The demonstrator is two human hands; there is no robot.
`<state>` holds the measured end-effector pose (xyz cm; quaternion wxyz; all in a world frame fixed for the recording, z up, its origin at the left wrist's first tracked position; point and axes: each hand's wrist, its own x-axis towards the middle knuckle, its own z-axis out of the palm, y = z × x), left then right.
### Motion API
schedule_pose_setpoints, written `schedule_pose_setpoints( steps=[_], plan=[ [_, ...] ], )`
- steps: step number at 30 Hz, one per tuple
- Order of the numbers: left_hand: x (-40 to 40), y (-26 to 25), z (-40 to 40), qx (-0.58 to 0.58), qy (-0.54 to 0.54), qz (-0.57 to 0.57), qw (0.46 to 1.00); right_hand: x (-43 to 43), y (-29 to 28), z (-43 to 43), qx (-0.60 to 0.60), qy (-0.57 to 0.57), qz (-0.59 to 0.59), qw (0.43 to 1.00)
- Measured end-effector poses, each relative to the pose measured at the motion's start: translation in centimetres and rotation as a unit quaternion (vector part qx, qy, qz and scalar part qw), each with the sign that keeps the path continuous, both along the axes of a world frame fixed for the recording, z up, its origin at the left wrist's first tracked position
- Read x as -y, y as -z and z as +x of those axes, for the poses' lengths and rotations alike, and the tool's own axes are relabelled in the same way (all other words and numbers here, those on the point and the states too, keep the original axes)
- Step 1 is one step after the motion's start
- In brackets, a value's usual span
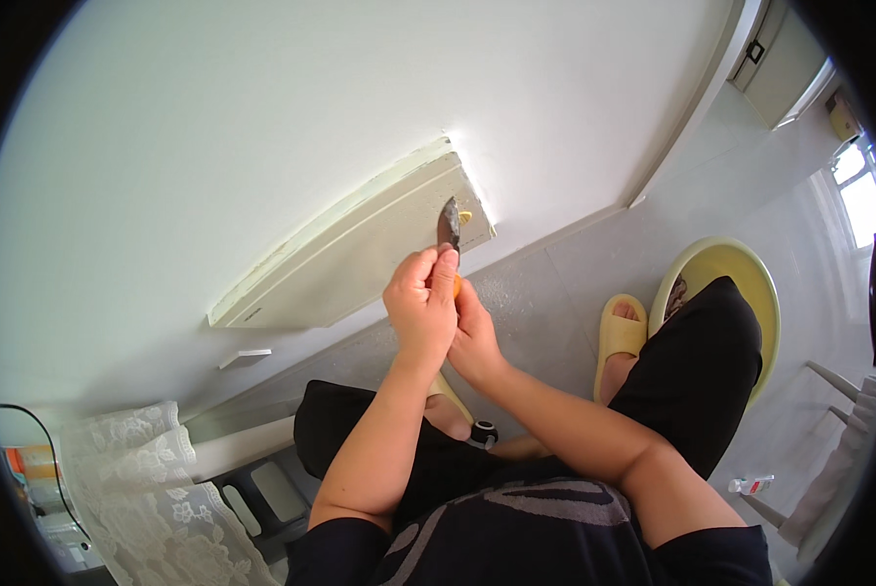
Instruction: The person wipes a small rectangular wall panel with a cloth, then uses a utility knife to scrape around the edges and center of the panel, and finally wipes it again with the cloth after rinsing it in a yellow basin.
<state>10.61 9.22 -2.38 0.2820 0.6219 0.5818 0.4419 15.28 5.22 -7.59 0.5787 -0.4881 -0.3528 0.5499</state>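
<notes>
My left hand (423, 300) and my right hand (474, 329) are together in front of me, both closed around a knife (449, 223). Its blade is dark and stained, pointing away from me; a bit of orange handle shows between the hands. The blade is over the right end of a long off-white panel (335, 253) set low in the white wall, close to a round yellow mark (465, 218). Whether blade and panel touch, I cannot tell. Rough whitish material (328, 227) runs along the panel's upper edge.
Pale crumbs (507, 293) lie on the grey tiled floor. A yellow-green basin (771, 315) stands beside my slippered foot. A white lace cloth (160, 498) hangs at lower left, near a dark plastic frame (284, 505). A small bottle (751, 485) lies at right.
</notes>
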Motion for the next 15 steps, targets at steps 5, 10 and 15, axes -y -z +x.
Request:
schedule_pose_setpoints(
  steps=[5,10,15],
  plan=[
    [-2.4,-1.0,-0.6,-0.088,-0.009,0.147,0.985,-2.2,-0.3,2.5,0.035,0.083,0.102,0.991],
    [-1.7,-1.7,-0.1,0.000,0.020,0.075,0.997,-2.1,-2.8,2.5,-0.101,0.109,0.046,0.988],
    [-1.9,-1.4,-0.1,0.030,0.065,0.109,0.991,-0.8,-1.6,0.7,-0.005,0.099,0.089,0.991]
  ],
)
